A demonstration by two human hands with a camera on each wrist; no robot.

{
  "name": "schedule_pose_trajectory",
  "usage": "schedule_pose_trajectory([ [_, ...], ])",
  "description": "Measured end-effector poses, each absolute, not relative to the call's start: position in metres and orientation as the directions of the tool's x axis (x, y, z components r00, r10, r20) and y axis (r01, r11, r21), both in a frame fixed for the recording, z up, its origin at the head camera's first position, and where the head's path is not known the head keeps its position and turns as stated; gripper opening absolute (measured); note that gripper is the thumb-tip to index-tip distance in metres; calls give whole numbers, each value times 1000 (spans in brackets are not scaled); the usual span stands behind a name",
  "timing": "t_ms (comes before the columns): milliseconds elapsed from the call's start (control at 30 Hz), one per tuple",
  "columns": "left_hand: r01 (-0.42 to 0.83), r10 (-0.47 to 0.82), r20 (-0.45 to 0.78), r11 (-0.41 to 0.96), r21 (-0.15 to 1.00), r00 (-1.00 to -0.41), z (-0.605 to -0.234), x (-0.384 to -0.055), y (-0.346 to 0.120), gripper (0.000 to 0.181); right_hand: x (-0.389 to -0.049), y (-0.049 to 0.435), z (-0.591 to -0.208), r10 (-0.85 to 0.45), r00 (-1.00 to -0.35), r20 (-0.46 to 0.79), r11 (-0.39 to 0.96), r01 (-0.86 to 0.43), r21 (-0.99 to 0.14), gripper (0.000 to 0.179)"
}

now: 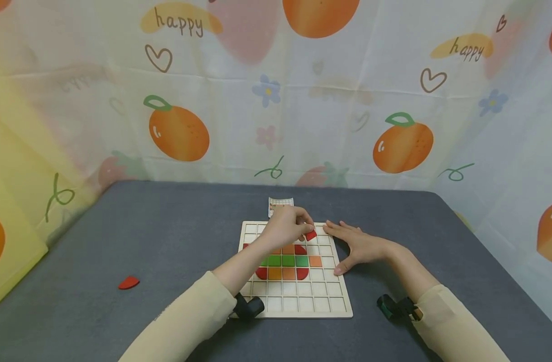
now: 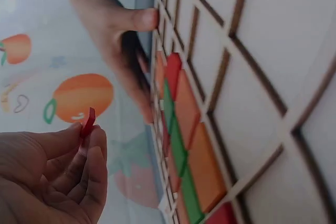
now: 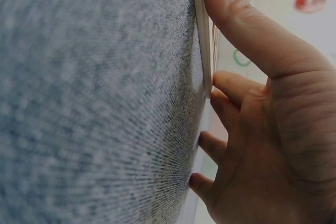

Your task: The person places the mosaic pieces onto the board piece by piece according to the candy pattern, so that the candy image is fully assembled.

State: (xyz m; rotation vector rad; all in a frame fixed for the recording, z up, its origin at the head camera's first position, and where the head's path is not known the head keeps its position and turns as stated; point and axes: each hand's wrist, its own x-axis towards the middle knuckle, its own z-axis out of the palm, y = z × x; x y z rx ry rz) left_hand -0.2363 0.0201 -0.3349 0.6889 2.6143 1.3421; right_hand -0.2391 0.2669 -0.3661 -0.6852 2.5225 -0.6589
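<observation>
My left hand is held above the far right part of a pale gridded board, pinching a small red tile between thumb and fingers. In the left wrist view the red tile stands on edge at the fingertips, apart from the grid. Green, orange and red tiles fill several cells around the board's middle, including green tiles; my left hand and forearm cover part of them. My right hand lies spread at the board's right edge, its thumb and a fingertip touching the rim.
A loose red tile with a curved side lies on the dark grey table to the left. Behind the board is a small card printed with a grid, partly hidden by my left hand. A fruit-patterned curtain hangs behind the table.
</observation>
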Motion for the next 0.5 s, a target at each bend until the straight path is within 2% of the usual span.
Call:
schedule_pose_trajectory([
  [167, 353, 451, 89, 546, 759, -888, -349, -241, 30, 8, -239, 267, -366, -561, -780, -277, 759, -350, -549, 118],
  [500, 452, 534, 92, 599, 661, -841, -368, -247, 37, 7, -238, 266, -365, -565, -777, -278, 758, -356, -547, 117],
])
